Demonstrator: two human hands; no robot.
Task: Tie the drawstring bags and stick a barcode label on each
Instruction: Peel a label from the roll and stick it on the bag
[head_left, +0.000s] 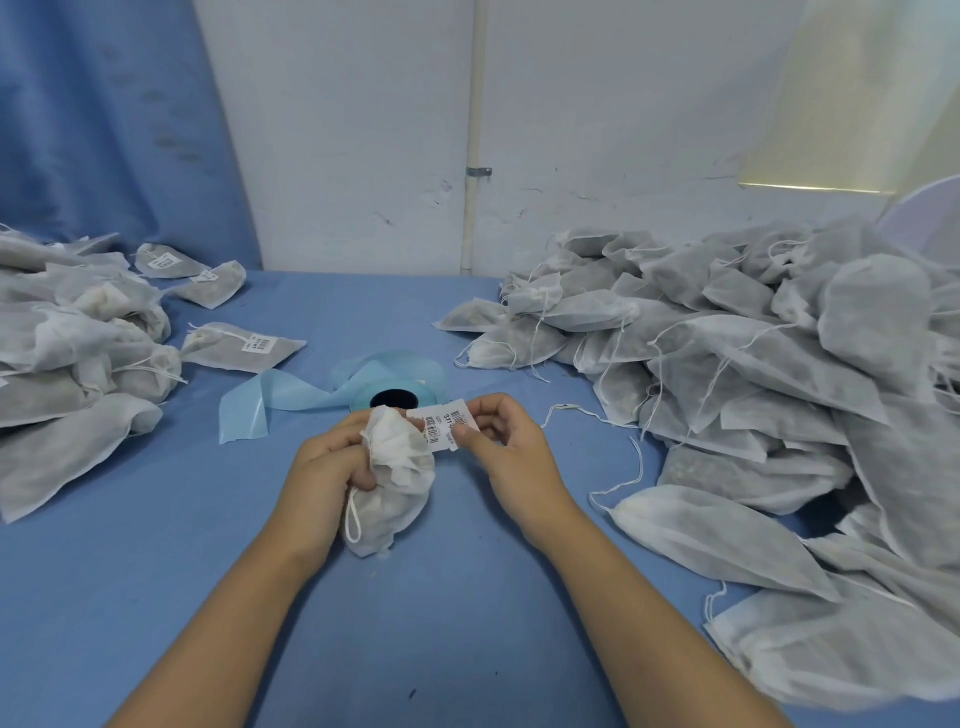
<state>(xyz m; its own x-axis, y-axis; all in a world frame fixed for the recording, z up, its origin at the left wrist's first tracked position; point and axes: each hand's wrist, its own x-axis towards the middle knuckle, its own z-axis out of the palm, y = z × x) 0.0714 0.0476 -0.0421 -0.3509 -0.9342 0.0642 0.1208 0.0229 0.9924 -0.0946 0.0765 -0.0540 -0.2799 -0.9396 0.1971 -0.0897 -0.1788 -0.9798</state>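
Observation:
My left hand (326, 467) grips a small white drawstring bag (395, 483) by its gathered neck, just above the blue table (208, 545). A loop of its cord hangs at the lower left of the bag. My right hand (506, 441) pinches a white barcode label (444, 423) that reaches across to the bag's neck. Right behind my hands lies the label roll (393, 399), with pale blue backing tape (270, 400) trailing off to the left.
A big heap of white drawstring bags (779, 389) without visible labels covers the right side, cords dangling onto the table. On the left is a pile of tied bags (78, 338), several showing barcode labels. A white wall and a blue curtain (104, 130) close off the back.

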